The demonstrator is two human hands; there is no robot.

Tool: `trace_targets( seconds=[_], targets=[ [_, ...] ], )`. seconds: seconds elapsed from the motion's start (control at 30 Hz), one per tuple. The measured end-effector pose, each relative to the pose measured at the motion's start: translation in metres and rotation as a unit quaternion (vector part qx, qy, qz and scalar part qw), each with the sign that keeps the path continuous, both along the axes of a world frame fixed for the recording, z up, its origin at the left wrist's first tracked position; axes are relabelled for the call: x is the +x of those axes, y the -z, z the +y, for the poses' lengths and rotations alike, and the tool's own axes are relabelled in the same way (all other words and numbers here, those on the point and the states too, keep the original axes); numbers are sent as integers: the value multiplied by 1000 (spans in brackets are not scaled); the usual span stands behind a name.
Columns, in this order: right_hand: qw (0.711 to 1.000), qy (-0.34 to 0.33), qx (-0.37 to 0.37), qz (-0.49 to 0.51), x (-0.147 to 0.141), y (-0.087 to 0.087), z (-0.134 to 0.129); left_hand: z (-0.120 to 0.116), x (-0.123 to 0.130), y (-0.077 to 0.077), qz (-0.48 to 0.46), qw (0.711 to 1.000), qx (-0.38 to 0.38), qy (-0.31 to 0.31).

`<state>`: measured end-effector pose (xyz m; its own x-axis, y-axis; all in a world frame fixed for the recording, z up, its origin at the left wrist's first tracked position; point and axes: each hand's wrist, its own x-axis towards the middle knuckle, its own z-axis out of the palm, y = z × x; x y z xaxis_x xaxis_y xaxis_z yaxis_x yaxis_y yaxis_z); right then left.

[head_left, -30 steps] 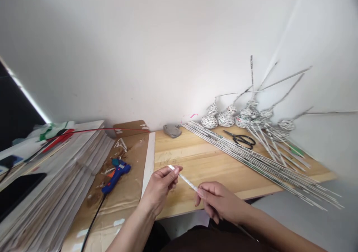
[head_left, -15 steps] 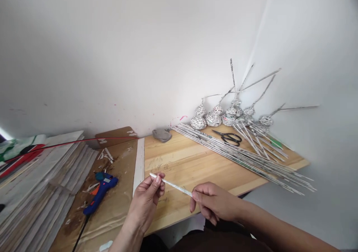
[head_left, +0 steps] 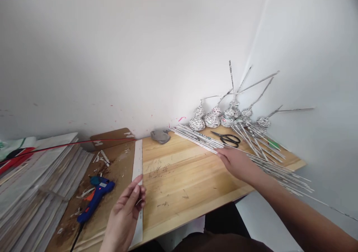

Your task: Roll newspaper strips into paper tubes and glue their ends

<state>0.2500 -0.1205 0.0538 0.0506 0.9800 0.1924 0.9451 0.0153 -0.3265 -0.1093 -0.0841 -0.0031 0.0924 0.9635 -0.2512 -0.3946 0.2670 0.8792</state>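
Head view: the bundle of paper sticks (head_left: 195, 138) lay across the worktop (head_left: 179, 184), its long axis slanting from far left, just beside a grey lump (head_left: 160, 136), down to near right, where the ends poked out past the edge. One longer stick (head_left: 330, 207) reached farther right, pointing off toward the side of the view.

The right hand (head_left: 235, 162) was down on the middle of that bundle, fingertips touching the sticks; couldn't tell if it had actually grabbed any. The left hand (head_left: 130, 203) was well apart from it, over a white strip (head_left: 137, 158), fingers loosely curled with the thumb close to them. No way to tell if anything was pinched in there.

Scissors (head_left: 223, 136) sat just beyond the bundle, tips aimed far left, handles toward near right. Behind those, woven gourd shapes (head_left: 197, 123) stood along the wall. Over left, a blue glue gun (head_left: 96, 201) lay on cardboard (head_left: 120, 166), near a paper stack (head_left: 64, 177).
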Motion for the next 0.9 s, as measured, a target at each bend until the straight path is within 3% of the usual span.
trace_targets(
  seconds=[0.13, 0.23, 0.3, 0.37, 0.4, 0.43, 0.5, 0.57, 0.63, 0.67, 0.73, 0.83, 0.9],
  targets=[
    [993, 36, -17, -107, 19, 11, 55, -19, -7, 10, 94, 995, 22, 14],
    [994, 40, 37, -99, 4, 9, 80, -33, -3, 3, 154, 986, 51, 27],
    [996, -2, 88, -7, -25, 5, 81, -40, 4, -4, 163, 981, 74, 77],
    [975, -117, 42, 183, -67, 3, 69, -45, 14, -11, 125, 970, 97, 183],
    [935, -192, -22, 297, -90, 4, 61, -47, 20, -14, 93, 959, 107, 246],
    [874, -270, -105, 391, -113, 7, 52, -48, 27, -16, 60, 943, 114, 306],
    [729, -369, -256, 517, -153, 18, 34, -47, 37, -17, 20, 922, 109, 371],
    [603, -390, -361, 595, -176, 31, 19, -46, 43, -17, 6, 929, 91, 358],
    [517, -374, -378, 670, -184, 41, 9, -45, 43, -15, 11, 946, 81, 315],
    [494, -364, -370, 698, -183, 43, 5, -45, 41, -15, 20, 951, 80, 298],
    [477, -346, -346, 731, -178, 40, 0, -45, 36, -15, 52, 954, 83, 284],
    [501, -321, -309, 742, -164, 19, -4, -40, 21, -17, 121, 959, 101, 237],
    [532, -333, -284, 725, -150, -3, -8, -33, 5, -19, 184, 963, 130, 147]
  ],
)
